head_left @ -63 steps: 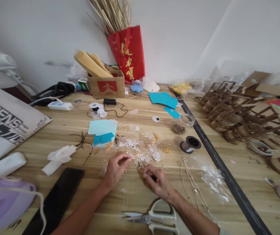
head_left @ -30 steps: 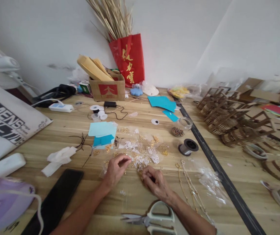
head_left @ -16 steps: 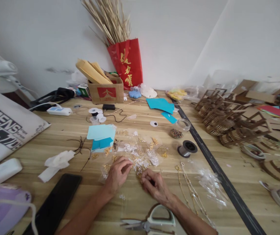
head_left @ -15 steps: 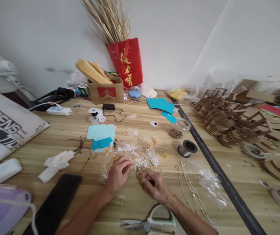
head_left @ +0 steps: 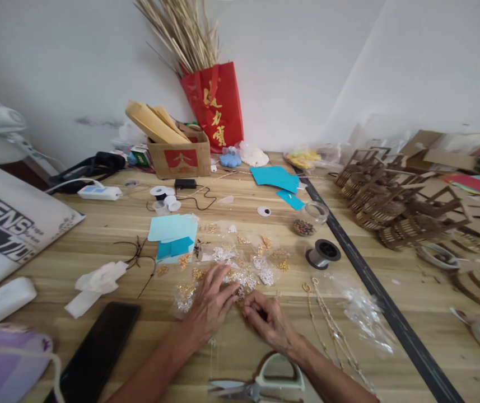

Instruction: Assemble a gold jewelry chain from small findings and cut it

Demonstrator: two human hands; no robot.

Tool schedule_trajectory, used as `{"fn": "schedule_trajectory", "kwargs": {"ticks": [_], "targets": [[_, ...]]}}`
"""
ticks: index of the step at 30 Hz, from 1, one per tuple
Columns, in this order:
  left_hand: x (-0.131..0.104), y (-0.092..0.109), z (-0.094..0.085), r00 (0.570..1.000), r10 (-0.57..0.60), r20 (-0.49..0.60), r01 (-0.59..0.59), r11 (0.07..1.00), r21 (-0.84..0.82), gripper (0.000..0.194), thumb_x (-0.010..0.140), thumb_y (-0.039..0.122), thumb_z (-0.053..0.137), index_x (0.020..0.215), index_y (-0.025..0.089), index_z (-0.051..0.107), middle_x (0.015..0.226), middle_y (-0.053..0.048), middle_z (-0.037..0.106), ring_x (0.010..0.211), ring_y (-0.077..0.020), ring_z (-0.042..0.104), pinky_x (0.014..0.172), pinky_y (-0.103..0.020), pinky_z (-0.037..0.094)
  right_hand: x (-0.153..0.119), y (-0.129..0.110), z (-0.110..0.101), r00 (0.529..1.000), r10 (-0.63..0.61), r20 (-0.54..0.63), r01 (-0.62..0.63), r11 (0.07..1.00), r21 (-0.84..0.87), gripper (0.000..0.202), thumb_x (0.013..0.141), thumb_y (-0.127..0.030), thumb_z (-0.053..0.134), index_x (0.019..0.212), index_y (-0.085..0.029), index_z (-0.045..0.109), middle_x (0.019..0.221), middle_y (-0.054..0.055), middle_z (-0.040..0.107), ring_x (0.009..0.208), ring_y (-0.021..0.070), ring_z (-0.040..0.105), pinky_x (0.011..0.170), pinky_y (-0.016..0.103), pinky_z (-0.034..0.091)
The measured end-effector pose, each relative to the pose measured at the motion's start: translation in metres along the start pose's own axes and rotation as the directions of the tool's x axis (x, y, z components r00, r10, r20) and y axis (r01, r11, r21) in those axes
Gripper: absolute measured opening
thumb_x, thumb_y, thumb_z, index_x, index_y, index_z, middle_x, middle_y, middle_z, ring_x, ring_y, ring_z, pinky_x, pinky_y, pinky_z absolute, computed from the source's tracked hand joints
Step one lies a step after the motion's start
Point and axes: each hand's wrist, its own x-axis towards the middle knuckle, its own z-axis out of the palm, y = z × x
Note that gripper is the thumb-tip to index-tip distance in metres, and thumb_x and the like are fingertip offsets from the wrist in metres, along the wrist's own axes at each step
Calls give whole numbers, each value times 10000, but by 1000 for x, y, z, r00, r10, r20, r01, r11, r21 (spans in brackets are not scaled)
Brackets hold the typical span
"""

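Many silver findings (head_left: 247, 281) by spread left hand (head_left: 211, 302) | right hand (head_left: 268, 319) pinches, contents unclear | carton (head_left: 178, 160) holds padded envelopes (head_left: 153, 123) | jar (head_left: 314, 219): beads (head_left: 302, 227) | white bag (head_left: 33, 215) reads "MENS"

Over on the bench (head_left: 424, 313), the left hand (head_left: 210, 305) is spread beside small silvery pieces (head_left: 265, 275). The right hand (head_left: 271, 323) sits curled close by.

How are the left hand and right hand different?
The left hand has its fingers stretched out; the right hand has its fingers curled in. The right hand is nearer the scissors than the left hand. Both are bare and close to the silvery pieces.
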Motion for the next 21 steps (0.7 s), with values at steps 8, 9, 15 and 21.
{"fn": "schedule_trajectory", "kwargs": {"ticks": [8, 9, 15, 21], "targets": [[4, -1, -5, 998, 49, -44, -51, 997, -58, 225, 897, 155, 497, 991, 202, 696, 1280, -113, 525, 1278, -298, 375, 1029, -501, 428, 2, 1, -1, 1000, 11, -7, -11, 1000, 1, 235, 929, -365, 471, 791, -178, 504, 564, -46, 465, 498, 93, 388, 468, 206, 288], [4, -2, -5, 998, 51, -47, -54, 997, -59, 226, 898, 148, 492, 990, 197, 693, 1272, -114, 529, 1275, -294, 378, 1028, -493, 432, 2, 1, -1, 1000, 11, -7, -11, 1000, 6, 235, 930, -363, 470, 787, -179, 500, 560, -49, 460, 495, 93, 386, 469, 206, 288], [3, -1, -2, 997, 56, 45, -57, 998, 29, 308, 902, 198, 501, 1196, 197, 594, 1389, -131, 433, 1334, -331, 298, 1038, -548, 402, 2, 2, 0, 1000, 2, -4, -1, 999, 36, 209, 928, -332, 473, 785, -179, 487, 583, -46, 457, 508, 92, 387, 480, 205, 295], [3, 2, 1, 994, 52, 101, -61, 994, 87, 341, 907, 219, 500, 1241, 234, 566, 1455, -122, 367, 1367, -361, 236, 1037, -611, 358, 1, 5, 2, 1000, 5, -7, -5, 999, 50, 181, 932, -299, 474, 797, -180, 489, 563, -53, 450, 493, 90, 370, 477, 208, 284]]}}
